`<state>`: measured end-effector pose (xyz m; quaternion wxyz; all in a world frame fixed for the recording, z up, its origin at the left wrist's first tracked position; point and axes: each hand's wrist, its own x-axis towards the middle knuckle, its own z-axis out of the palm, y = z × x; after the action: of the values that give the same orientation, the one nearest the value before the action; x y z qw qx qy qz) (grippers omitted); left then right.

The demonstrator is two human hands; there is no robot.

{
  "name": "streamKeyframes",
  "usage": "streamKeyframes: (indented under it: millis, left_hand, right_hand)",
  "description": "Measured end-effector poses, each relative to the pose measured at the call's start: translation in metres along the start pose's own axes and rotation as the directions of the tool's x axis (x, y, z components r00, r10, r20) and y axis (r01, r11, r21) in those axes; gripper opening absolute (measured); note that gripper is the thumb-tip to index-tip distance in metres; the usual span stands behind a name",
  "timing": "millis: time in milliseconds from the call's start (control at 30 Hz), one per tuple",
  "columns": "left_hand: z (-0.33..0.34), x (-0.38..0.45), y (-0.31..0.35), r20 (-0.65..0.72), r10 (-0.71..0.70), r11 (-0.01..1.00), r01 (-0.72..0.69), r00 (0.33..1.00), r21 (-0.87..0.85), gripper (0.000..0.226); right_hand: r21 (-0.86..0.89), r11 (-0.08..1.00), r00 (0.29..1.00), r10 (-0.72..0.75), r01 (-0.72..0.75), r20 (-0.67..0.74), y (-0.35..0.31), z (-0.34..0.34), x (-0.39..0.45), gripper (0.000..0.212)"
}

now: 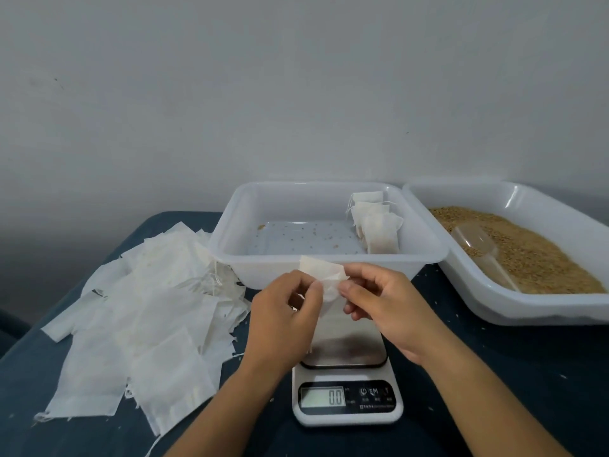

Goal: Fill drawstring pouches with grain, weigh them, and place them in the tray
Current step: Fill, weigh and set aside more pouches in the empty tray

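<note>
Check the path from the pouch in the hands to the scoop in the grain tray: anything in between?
Nothing visible blocks it. The empty pouch, pinched by the left hand and right hand, is held above the scale. The scoop lies to the right on the grain, uncovered; only the grain tray's low rim lies between.

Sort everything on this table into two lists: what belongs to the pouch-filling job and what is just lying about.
Belongs to the job:
- empty pouch, pinched by left hand and right hand
- pile of empty pouches
- scale, reading 0.0
- tray with filled pouches
- grain in its tray, with scoop

Just lying about:
- spilled grains on the blue table cover
</note>
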<state>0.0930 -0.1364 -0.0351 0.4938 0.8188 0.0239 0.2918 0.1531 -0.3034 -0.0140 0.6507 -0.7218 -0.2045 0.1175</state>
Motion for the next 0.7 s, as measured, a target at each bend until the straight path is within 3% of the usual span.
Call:
streamKeyframes:
  millis: [133,233,333,433,567,700]
  left_hand:
    - [-0.003,0.001,-0.003,-0.092,0.02,0.994,-0.009,0.996,0.111,0.022]
    - [-0.006,0.002,-0.002,-0.102,0.118,0.967,-0.091,0.988,0.236,0.019]
    - [-0.007,0.002,-0.004,-0.076,0.16,0.95,-0.133,0.984,0.283,0.017]
    - [-0.007,0.001,-0.005,-0.029,0.206,0.935,-0.188,0.978,0.299,0.013]
    - [-0.008,0.0,-0.003,-0.02,0.212,0.948,-0.201,0.977,0.247,0.01]
    - [-0.006,-0.001,0.003,-0.022,0.132,0.977,-0.126,0.991,0.17,0.014]
  right_hand:
    - [-0.267,0.963,0.999,-0.027,0.035,0.033,-0.003,-0.006,-0.002,0.038]
    - [-0.533,0.804,0.94,-0.338,0.263,-0.046,-0.008,-0.006,-0.01,0.034]
    - [-0.558,0.655,0.827,-0.552,0.51,0.109,-0.011,-0.001,-0.016,0.023]
    - [-0.622,0.554,0.814,-0.519,0.554,0.262,-0.007,0.002,-0.015,0.018]
    - [-0.762,0.44,0.843,-0.475,0.475,0.252,-0.002,-0.004,-0.01,0.022]
    - [-0.775,0.373,0.826,-0.463,0.51,0.321,-0.004,-0.006,-0.011,0.015]
